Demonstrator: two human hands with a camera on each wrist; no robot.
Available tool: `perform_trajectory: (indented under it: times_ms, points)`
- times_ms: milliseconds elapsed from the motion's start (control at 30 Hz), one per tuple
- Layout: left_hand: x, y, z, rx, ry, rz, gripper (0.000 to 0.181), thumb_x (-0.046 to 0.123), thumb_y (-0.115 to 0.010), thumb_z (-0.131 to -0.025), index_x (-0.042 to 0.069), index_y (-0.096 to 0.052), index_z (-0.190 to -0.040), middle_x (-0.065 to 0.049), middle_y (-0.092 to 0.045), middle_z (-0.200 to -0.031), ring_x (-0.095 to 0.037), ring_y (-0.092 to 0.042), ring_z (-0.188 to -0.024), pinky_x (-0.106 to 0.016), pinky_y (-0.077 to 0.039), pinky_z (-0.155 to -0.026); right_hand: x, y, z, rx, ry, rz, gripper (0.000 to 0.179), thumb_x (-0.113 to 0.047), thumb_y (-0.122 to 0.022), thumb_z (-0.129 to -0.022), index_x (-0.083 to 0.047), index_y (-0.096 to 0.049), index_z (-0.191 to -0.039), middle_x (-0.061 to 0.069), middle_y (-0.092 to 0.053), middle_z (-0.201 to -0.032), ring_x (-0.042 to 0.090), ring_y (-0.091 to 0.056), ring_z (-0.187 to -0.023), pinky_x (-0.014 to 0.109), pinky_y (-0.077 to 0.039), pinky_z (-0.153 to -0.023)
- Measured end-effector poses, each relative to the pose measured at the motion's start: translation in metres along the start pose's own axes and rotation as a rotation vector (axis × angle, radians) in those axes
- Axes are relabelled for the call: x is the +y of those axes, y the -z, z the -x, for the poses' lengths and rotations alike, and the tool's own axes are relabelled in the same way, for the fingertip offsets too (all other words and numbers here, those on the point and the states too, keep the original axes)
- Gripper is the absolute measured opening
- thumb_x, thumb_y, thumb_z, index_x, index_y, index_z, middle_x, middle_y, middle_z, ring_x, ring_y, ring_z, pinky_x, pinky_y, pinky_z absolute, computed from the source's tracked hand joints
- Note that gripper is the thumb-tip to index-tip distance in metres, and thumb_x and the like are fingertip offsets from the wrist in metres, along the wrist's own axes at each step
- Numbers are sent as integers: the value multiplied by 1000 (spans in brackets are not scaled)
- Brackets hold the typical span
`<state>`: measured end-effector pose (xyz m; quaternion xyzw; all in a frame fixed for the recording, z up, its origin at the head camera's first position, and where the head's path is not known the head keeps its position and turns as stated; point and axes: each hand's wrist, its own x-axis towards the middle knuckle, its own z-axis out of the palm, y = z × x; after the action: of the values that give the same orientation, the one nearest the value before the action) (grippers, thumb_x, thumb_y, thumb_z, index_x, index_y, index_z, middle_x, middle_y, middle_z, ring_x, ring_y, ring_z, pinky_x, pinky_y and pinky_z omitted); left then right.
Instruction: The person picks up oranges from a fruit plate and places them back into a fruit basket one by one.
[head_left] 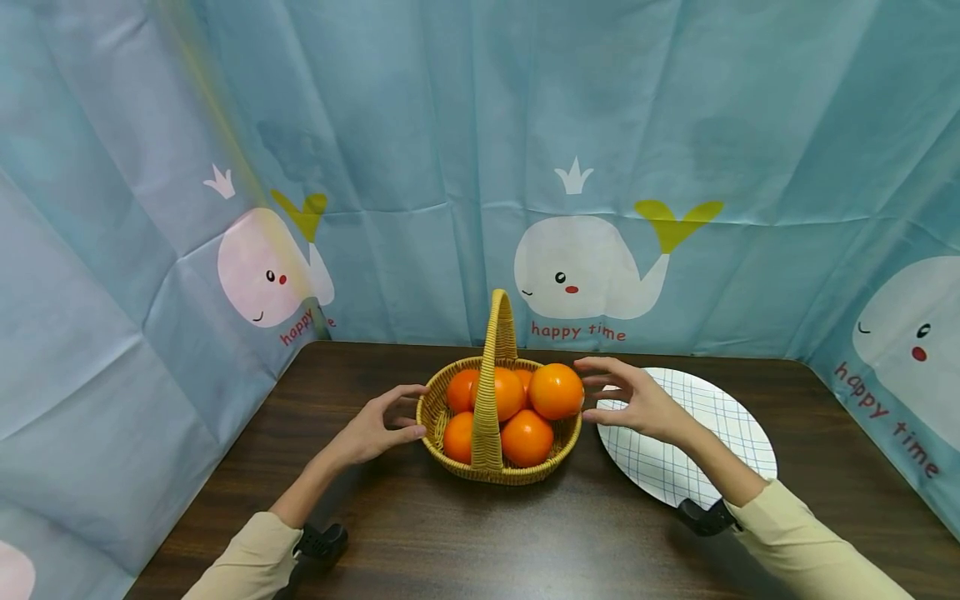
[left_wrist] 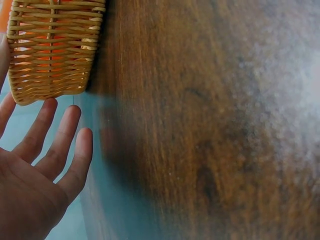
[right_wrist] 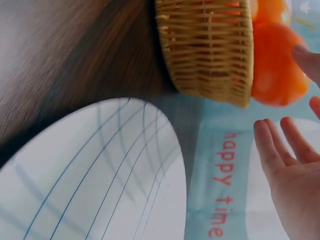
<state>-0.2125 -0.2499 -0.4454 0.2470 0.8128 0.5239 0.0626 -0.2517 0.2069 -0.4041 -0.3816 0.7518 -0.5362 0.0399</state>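
A woven wicker basket [head_left: 498,477] with a tall arched handle [head_left: 486,408] stands on the table, holding several oranges. My left hand [head_left: 378,427] is at its left side, thumb and fingers spread, fingertips right at the rim. The left wrist view shows the left palm [left_wrist: 30,190] beside the basket weave [left_wrist: 55,55]. On the right, my right hand [head_left: 637,402] has its fingers apart next to the topmost orange [head_left: 556,391], which sits above the basket's right rim. In the right wrist view the thumb [right_wrist: 309,62] overlaps that orange [right_wrist: 277,65].
Behind the right forearm lies a large white oval plate [head_left: 727,417] with blue grid lines, close to the basket's right. The dark wooden table [head_left: 450,542] reaches back to a blue curtain [head_left: 420,167] printed with whales. Each wrist wears a black strap [head_left: 321,542].
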Motion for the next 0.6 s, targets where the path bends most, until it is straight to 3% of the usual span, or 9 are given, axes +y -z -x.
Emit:
perform_trajectory:
  times_ms: [167,367,500,600]
  points:
    - [0,1,1,0,-1,-6,61,11,-72,-97,3,-44,-150,-26,-42,-148,-48,-58,-118,-35,-56,-90,2,10,16,42,-46,45,59,-2,-81,-87,-4,-56,-141,18,-52,-142,45,-55,-122,51,-50,-98]
    - [1,1,1,7,-5,-33,60,12,-72,-98,4,-44,-151,-25,-44,-147,-46,-60,-116,-36,-56,-90,5,20,39,93,-71,130,43,-6,-77,-92,-9,-63,-133,12,-61,-132,45,-61,-114,40,-57,-90]
    - [3,0,4,24,-26,-91,58,14,-68,-100,3,-44,-151,-24,-47,-146,-45,-58,-119,-51,-52,-96,6,26,55,142,-73,211,34,-5,-72,-96,-9,-66,-129,10,-64,-127,41,-65,-110,30,-57,-86]
    - [7,1,8,52,-1,-142,55,21,-60,-105,5,-41,-154,-22,-47,-149,-44,-52,-127,-61,-44,-101,7,31,65,194,-79,277,30,-4,-70,-97,-8,-67,-126,11,-66,-123,33,-68,-107,26,-57,-85]
